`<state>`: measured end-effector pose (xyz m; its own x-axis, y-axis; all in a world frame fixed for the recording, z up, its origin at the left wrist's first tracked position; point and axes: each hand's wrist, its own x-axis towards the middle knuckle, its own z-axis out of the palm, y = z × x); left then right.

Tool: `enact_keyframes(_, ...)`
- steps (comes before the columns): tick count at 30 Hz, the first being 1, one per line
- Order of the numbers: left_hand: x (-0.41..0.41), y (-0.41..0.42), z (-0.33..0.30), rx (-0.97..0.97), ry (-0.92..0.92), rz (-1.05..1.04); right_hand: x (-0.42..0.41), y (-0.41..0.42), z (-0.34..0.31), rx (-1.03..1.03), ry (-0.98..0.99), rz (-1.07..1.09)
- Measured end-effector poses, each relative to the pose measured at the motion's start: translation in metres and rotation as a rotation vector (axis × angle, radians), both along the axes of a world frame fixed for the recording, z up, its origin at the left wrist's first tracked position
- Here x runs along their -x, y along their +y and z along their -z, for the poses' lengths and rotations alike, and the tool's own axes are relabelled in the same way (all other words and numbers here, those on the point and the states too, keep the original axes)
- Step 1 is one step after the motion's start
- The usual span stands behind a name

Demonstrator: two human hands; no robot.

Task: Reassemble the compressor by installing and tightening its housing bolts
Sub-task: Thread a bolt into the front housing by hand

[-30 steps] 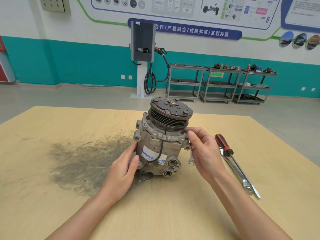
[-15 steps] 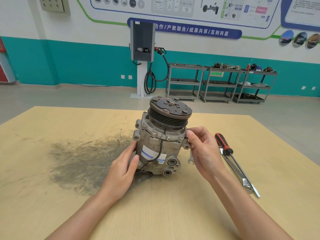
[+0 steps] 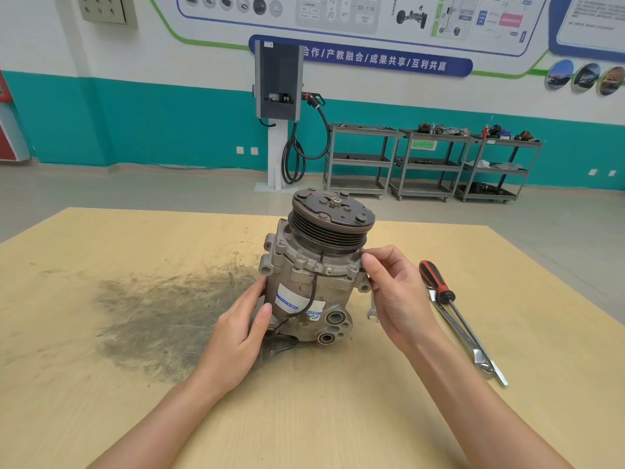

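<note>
Standing on stained wooden table: compressor.

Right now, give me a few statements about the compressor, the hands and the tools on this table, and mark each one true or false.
1. The compressor stands with its pulley end up. True.
2. The left hand holds the red-handled screwdriver. False: the screwdriver lies on the table, right of the compressor; the left hand rests against the compressor's side.
3. The fingertips of the right hand are at the housing's upper right edge, just under the pulley. True.
4. A long wrench lies beside the screwdriver. True.
5. The dark smudge on the table is right of the compressor. False: it is left of it.
</note>
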<state>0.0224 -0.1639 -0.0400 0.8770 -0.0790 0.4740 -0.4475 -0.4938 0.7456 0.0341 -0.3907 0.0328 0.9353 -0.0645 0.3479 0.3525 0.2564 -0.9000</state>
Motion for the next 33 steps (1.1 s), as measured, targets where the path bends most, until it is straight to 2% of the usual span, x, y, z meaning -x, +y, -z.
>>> enact_keyframes(11,0.0,0.0,0.0,0.002,-0.003,-0.007,-0.002,0.003,-0.001,0.018,0.048,0.059)
enact_keyframes(14,0.001,0.001,0.001,0.012,-0.006,-0.004,-0.003,-0.009,-0.001,0.003,0.056,-0.017)
enact_keyframes(16,0.0,0.001,0.001,0.014,-0.009,-0.001,-0.007,-0.027,0.0,0.019,0.03,0.044)
enact_keyframes(18,0.0,0.001,0.001,0.011,-0.012,-0.001,-0.012,-0.051,0.007,0.31,-0.032,0.297)
enact_keyframes(20,0.0,0.001,0.002,0.009,-0.01,0.0,-0.019,-0.077,0.021,0.815,-0.043,0.593)
enact_keyframes(21,0.0,0.002,0.002,0.009,-0.012,0.001,-0.021,-0.089,0.028,1.034,0.023,0.654)
enact_keyframes(23,-0.001,0.003,0.003,0.015,-0.025,0.005,-0.022,-0.103,0.038,1.299,0.231,0.646)
enact_keyframes(25,-0.001,0.002,0.002,0.024,-0.027,0.003,-0.024,-0.109,0.046,1.419,0.377,0.593)
enact_keyframes(27,-0.001,0.001,0.002,0.023,-0.03,-0.005,-0.025,-0.107,0.048,1.482,0.429,0.561)
enact_keyframes(33,0.0,0.001,0.001,0.021,-0.02,-0.008,-0.026,-0.098,0.052,1.507,0.311,0.581)
